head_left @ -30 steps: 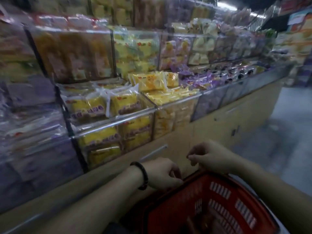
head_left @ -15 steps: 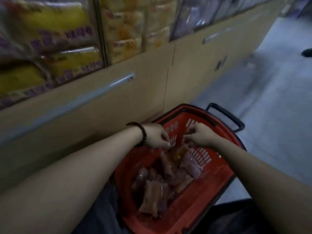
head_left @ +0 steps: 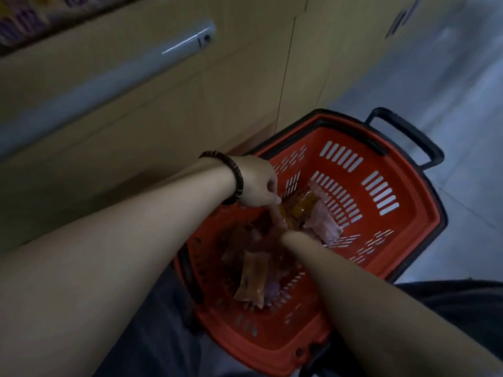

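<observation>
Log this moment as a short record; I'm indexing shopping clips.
basket: red, black handle, beside the cabinet
contents: packets, orange and pink, loosely piled
left hand: low over the packets, bracelet on its wrist; grip unclear
right hand: reaches into the basket, fingers hidden

Your 2 forearms reach down into the red slotted plastic shopping basket [head_left: 405, 240], left hand [head_left: 255, 183] with its dark beaded bracelet [head_left: 237, 180] just above the clear-wrapped orange snack packets [head_left: 251, 278], right hand hidden behind its forearm.
</observation>
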The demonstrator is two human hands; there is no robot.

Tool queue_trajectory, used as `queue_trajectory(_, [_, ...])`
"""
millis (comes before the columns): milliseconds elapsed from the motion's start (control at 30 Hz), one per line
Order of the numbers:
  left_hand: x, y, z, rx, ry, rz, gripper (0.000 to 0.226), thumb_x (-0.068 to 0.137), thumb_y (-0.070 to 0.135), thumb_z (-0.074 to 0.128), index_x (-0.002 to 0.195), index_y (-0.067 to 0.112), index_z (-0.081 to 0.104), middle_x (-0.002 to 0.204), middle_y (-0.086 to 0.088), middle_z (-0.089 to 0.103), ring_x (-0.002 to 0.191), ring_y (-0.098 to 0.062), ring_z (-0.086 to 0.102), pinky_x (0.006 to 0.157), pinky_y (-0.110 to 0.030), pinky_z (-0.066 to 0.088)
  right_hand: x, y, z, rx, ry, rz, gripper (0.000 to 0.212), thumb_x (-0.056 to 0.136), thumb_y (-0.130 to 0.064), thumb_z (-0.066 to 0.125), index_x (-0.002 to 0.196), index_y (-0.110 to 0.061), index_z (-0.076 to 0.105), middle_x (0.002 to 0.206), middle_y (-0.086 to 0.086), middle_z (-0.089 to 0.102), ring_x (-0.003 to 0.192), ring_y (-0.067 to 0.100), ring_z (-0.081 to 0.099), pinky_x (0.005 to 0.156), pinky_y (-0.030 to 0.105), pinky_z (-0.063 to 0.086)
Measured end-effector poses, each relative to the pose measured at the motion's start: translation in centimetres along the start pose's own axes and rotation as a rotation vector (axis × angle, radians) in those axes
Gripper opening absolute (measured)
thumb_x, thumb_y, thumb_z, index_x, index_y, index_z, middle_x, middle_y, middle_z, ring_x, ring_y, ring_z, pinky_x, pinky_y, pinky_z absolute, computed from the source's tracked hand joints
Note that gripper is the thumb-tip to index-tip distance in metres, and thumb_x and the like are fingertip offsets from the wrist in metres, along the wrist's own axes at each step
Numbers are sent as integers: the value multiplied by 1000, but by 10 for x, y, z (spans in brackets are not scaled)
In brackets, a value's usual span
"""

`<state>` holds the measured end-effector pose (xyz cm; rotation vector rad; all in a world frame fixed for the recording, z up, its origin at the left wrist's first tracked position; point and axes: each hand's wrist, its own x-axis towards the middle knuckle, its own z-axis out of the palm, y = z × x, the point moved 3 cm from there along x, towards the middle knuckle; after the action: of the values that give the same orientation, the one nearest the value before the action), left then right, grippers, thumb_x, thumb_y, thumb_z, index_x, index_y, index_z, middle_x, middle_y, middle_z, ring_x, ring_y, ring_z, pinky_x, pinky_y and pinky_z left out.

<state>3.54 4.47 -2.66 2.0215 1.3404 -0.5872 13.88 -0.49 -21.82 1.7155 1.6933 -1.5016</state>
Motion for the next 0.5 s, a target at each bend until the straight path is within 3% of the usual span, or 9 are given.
queue_trajectory(67, [-1,0,1,11,-18,7,34,100,56,56,113,30,73,105,2,77,101,-18,71,94,-44,58,-1,-13,26,-99,-83,39,53,113,-28,40,158,-2,30,166,22,30,152,34,32,101,22,28])
queue_trajectory(100, [2,-2,6,12,-35,12,35,100,56,55,116,29,73,108,2,76,103,-18,70,95,-43,57,-1,-10,41,-143,-44,16,56,113,-34,37,160,-5,28,167,22,26,153,35,29,109,24,26])
queue_trajectory(133, [1,-1,8,-1,-66,4,36,101,55,54,118,29,72,110,2,76,104,-18,69,95,-42,57,8,-6,57,-282,-47,-42,60,111,-43,38,161,-11,28,167,22,27,152,38,30,119,34,26])
queue_trajectory(200, [-1,1,7,6,-73,-4,38,102,56,53,122,28,70,107,2,75,101,-16,70,93,-39,58,13,0,82,-411,-74,-6,65,107,-51,42,160,-16,31,164,25,31,147,45,36,117,57,35])
queue_trajectory(267, [-4,2,7,-2,-69,-14,38,102,56,53,122,28,68,102,2,76,92,-14,72,88,-37,59,10,3,79,-239,-38,17,61,110,-41,40,162,-11,27,164,27,29,148,45,35,118,57,35])
queue_trajectory(333, [-4,-1,7,-7,-70,-27,36,102,55,53,121,28,68,94,2,75,82,-13,73,81,-33,58,1,-2,51,-136,-42,6,56,113,-32,38,161,-6,27,163,21,33,149,37,35,121,42,29])
queue_trajectory(400, [-7,-3,7,-1,-75,-45,37,103,55,53,121,27,68,87,1,75,81,-14,72,80,-33,57,-4,-4,20,-45,-69,21,58,110,-37,47,159,-7,35,156,13,44,145,32,43,120,40,34])
queue_trajectory(500, [-10,-5,8,42,-113,-56,43,101,56,55,127,24,67,107,-1,75,97,-17,70,88,-34,57,-25,-12,-35,101,-119,52,40,104,-28,62,137,-6,60,139,16,61,129,35,58,95,43,51])
